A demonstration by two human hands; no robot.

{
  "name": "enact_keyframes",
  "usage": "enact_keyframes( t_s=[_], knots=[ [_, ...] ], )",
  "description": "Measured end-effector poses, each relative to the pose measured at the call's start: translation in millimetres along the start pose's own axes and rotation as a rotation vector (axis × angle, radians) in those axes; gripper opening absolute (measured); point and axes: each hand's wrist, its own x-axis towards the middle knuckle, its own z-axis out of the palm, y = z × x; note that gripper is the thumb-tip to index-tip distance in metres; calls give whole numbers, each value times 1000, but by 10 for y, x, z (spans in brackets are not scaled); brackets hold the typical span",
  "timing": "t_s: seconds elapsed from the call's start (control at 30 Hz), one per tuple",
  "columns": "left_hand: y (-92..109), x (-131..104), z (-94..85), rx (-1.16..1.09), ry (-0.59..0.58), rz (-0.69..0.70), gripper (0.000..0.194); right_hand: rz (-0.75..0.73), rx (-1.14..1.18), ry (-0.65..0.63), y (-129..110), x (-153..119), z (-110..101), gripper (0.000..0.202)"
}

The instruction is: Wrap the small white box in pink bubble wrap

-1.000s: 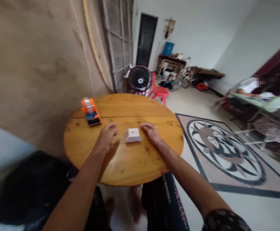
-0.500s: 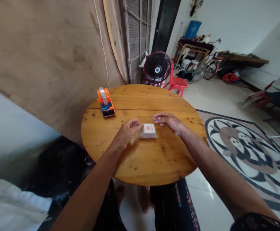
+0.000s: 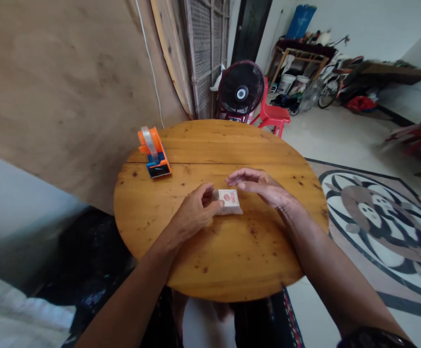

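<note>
On the round wooden table [image 3: 228, 261] lies a small white packet [image 3: 229, 198] with red print on top and what looks like a clear wrapper. My left hand [image 3: 198, 209] is at the packet's left end, thumb at its near left edge and fingers curled at the far side, gripping it. My right hand [image 3: 259, 186] hovers just above and right of the packet, its thumb and fingers apart with nothing between them. At the table's far left stands an orange and blue tape dispenser [image 3: 154, 152] with a roll of tape.
Beyond the table's far edge is a dark red fan [image 3: 241, 92], with a red plastic chair [image 3: 273, 113] beside it. A wooden board [image 3: 69, 72] leans along the left side. A panda pattern [image 3: 384, 212] covers the floor at right.
My left hand has closed in on the packet's left end. My right hand's thumb and fingers have spread apart. The view has shifted, and the table looks slightly larger.
</note>
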Motion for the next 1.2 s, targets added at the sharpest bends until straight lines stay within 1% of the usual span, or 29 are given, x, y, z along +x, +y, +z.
enact_keyframes(
  t_s=[0.07, 0.13, 0.2, 0.3, 0.4, 0.5, 0.6, 0.73, 0.93, 1.13, 1.2],
  knots=[
    [-10, -2, -4, 40, 7, 18, 42, -51, -98, 13, -35, -14, 20, 33],
    [-22, -3, -7, 64, 9, 43, 40, -93, -175, 26, -15, -9, 47, 34],
    [-31, -5, -8, 82, 2, 66, 38, -83, -187, 8, 42, 2, 66, 33],
    [-38, -7, -9, 106, -2, 81, 36, -12, -163, -23, 118, 7, 79, 31],
    [-36, -9, -7, 116, 12, 78, 35, 34, -149, 7, 119, -1, 103, 23],
    [-23, -15, -3, 106, 16, 71, 38, 41, -116, 34, 72, -3, 145, 16],
    [-7, -24, 0, 95, 21, 79, 40, 15, -96, 38, 48, 9, 183, 12],
    [4, -26, 7, 147, 15, 96, 39, 18, -85, 62, 66, 24, 211, 17],
    [2, -17, 4, 251, -4, 97, 49, 99, -14, 55, 85, 33, 237, 28],
    [-1, -37, 17, 212, -42, 115, 56, 74, 59, 153, 186, 118, 210, 27],
    [9, -46, 30, 211, -36, 110, 60, 70, 79, 167, 207, 138, 198, 26]
  ],
)
